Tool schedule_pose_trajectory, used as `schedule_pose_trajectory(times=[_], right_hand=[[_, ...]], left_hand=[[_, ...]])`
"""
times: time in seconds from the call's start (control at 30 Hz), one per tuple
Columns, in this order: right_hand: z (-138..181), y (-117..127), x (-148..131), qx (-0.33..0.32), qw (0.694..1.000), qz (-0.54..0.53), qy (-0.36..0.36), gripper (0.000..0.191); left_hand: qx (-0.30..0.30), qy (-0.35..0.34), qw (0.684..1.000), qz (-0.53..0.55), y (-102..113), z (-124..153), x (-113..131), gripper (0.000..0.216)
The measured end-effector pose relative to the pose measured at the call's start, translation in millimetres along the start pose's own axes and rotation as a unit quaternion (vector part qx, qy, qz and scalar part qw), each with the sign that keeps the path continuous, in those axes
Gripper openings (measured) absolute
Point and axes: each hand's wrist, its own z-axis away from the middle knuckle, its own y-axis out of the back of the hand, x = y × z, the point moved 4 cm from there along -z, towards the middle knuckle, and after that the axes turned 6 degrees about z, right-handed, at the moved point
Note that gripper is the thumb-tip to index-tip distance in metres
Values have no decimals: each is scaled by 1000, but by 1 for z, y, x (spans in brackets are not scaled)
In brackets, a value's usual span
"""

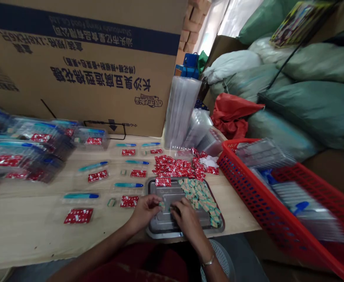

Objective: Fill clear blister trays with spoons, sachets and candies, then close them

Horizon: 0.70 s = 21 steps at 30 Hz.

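Both hands are over a grey metal tray [162,229] at the table's near edge. My left hand [144,211] pinches a small green-and-tan piece at the tray's left side. My right hand [186,219] lies curled on the tray, fingertips pressed on small pieces I cannot make out. A heap of the same small green-and-tan pieces [201,196] fills the tray's right half. One red packet [162,181] rests on the tray's far rim, with a pile of red packets [179,166] just behind it.
Rows of clear packs, each with a blue pen [128,185] and a red packet [78,215], cover the wooden table [27,231]. Filled packs [22,149] pile up at far left. A cardboard box [80,66] stands behind, a red basket [277,207] at right.
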Motion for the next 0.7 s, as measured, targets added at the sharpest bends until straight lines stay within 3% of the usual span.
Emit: schedule_pose_trajectory(times=[0.1, 0.3, 0.57, 0.7], right_hand=[[-6, -2, -14, -39, 999, 0, 18, 14], [-13, 6, -45, -102, 963, -243, 51, 11], [-27, -26, -77, -47, 961, -270, 40, 14], [-26, -37, -107, -81, 957, -246, 126, 16]], left_hand=[[7, -16, 1000, -10, 0, 3, 2, 14], [29, -25, 999, 16, 9, 10, 7, 13], [-1, 12, 993, 115, 46, 29, 17, 31], [66, 15, 981, 184, 66, 51, 11, 43]])
